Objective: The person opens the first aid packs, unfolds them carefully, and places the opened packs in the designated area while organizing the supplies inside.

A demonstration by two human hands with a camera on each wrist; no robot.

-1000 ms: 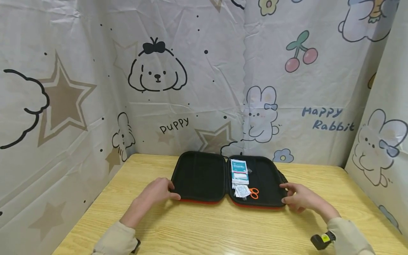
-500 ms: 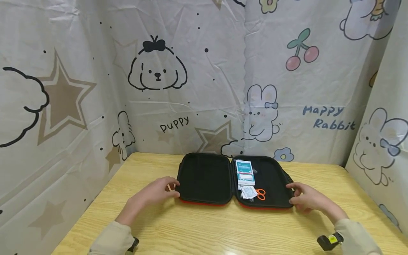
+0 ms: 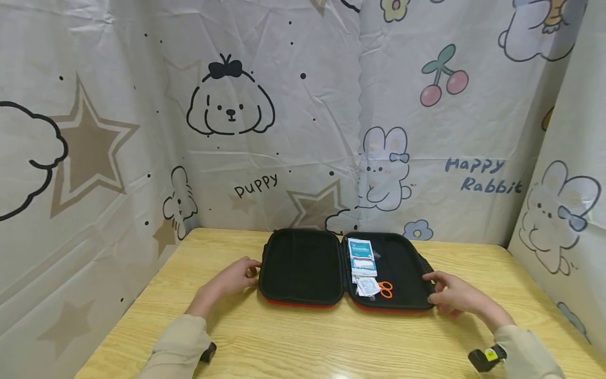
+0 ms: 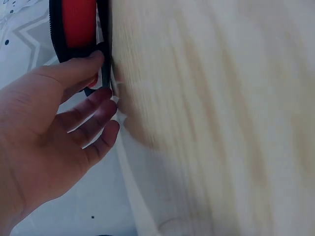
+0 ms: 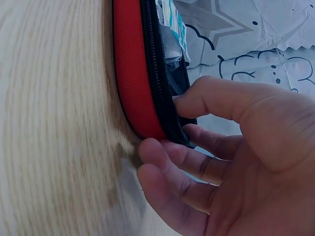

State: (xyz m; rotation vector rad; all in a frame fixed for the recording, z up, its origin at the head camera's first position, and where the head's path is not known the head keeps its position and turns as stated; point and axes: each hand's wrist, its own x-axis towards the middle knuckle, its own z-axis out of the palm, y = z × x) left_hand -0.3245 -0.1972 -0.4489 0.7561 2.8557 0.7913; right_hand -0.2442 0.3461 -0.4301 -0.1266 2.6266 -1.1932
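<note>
A black-lined zip case (image 3: 300, 268) with a red outer shell lies spread open on the table, its two halves joined by a middle hinge. My left hand (image 3: 239, 276) is at the left edge; in the left wrist view its thumb and index finger pinch a black part at the case's end. My right hand (image 3: 452, 292) grips the right half's outer corner, thumb on the zipped rim and other fingers low by the red side. Inside the right half are teal-and-white packets (image 3: 362, 251), small white packets (image 3: 367, 287) and scissors with orange handles (image 3: 386, 289).
The light wooden table (image 3: 303, 342) extends in front of the case and to both sides. A printed cloth (image 3: 303, 116) with cartoon animals and stars hangs close behind the case and along both sides.
The case has shifted slightly to the right, with my right hand moving along with it. My left hand has moved a little farther back along the left edge.
</note>
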